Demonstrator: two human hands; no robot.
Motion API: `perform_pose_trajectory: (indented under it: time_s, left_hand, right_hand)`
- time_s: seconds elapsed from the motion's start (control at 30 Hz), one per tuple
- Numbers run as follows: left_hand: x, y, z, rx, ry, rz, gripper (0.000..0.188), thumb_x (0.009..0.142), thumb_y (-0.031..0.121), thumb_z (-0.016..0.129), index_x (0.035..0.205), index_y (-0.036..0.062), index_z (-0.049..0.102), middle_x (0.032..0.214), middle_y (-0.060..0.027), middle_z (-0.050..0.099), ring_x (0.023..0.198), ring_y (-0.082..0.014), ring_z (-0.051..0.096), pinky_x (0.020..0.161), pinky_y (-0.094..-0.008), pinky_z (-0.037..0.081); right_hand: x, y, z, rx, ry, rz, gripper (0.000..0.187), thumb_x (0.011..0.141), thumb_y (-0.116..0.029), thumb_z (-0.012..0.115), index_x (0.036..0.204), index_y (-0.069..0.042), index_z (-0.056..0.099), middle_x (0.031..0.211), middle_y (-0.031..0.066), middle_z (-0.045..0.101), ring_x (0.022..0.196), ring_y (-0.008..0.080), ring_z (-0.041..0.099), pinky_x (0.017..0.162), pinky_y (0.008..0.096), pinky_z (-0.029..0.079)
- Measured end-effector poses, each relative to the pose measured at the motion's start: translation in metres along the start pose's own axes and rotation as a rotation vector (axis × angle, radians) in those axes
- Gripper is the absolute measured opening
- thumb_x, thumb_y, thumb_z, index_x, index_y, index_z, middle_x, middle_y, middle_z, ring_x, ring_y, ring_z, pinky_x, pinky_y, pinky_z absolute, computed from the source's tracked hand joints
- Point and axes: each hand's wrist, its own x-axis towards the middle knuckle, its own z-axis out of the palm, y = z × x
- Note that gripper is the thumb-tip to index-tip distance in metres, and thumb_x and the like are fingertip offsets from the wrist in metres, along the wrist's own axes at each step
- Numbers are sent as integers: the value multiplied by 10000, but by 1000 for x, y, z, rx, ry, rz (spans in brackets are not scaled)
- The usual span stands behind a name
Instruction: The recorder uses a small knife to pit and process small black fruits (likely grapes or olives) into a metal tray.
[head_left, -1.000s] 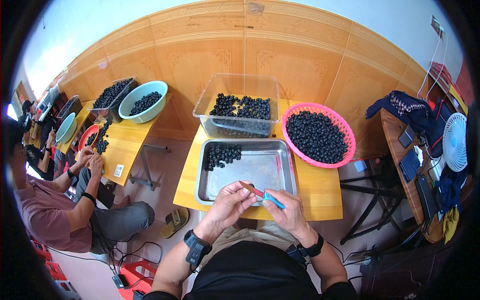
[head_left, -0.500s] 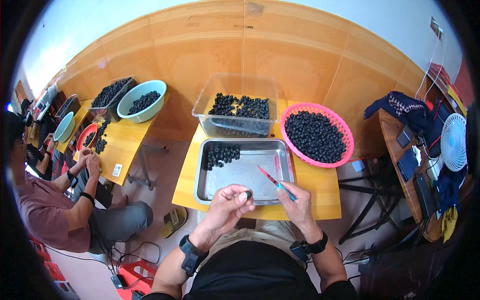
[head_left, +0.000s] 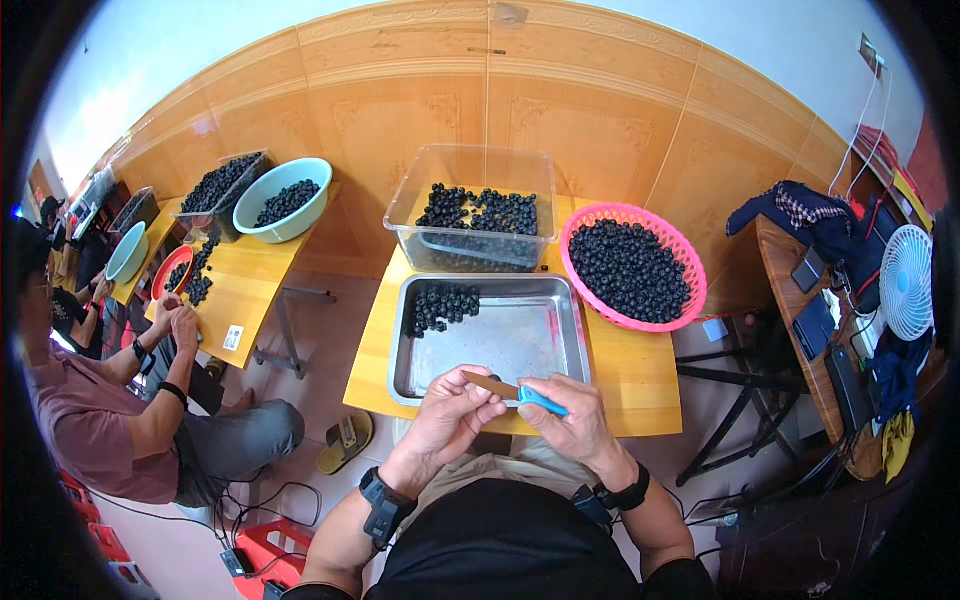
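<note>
Landmark: the rectangular stainless steel tray [head_left: 520, 340] on the yellow wooden table [head_left: 640, 375].

Risks, biggest first. Both hands work at the tray's near rim, over my lap rather than over the metal, so anything that slips probably falls off the table. The blade points at my left hand [head_left: 448, 415]; a fruit that rolls or gives way could send the edge into my fingertips.

Things. Beyond the tray's far rim stands the clear plastic tub [head_left: 478, 215], part filled with dark berries. Right of the tray sits the round pink plastic basket [head_left: 634, 265], heaped with the same. Inside the tray, far left corner, a small pile of dark round berries [head_left: 442, 304].

My right hand [head_left: 568, 415] grips the small blue-handled knife [head_left: 518, 392], brownish blade flat. Left hand is curled, fingertips pinched at the blade; what they hold I cannot tell.
</note>
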Motion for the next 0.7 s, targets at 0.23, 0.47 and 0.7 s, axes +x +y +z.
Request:
perform_pose_trajectory:
  time_s: [0.23,0.47,0.7]
  left_hand:
    - [-1,-2,5,19,-32,-13,154,985,52,691,1137,29,692,1018,-90,740,914,-155,736,860,-313,644]
    - [-1,-6,4,103,-23,-63,187,983,29,684,1167,-4,682,1054,-111,740,966,-189,740,878,-335,644]
    - [4,-6,-1,111,-45,-127,153,981,-3,669,1133,-28,666,1080,-124,732,975,-195,740,904,-329,641]
  right_hand:
    - [0,12,0,39,74,65,358,950,-290,767,1147,8,739,798,133,682,671,213,658,594,339,496]
    - [7,-3,10,101,13,-2,333,891,-149,821,1169,14,737,796,96,657,695,170,629,610,295,475]
    - [3,4,8,0,-6,-47,344,818,-22,818,1152,-9,737,874,113,673,745,218,667,652,313,511]
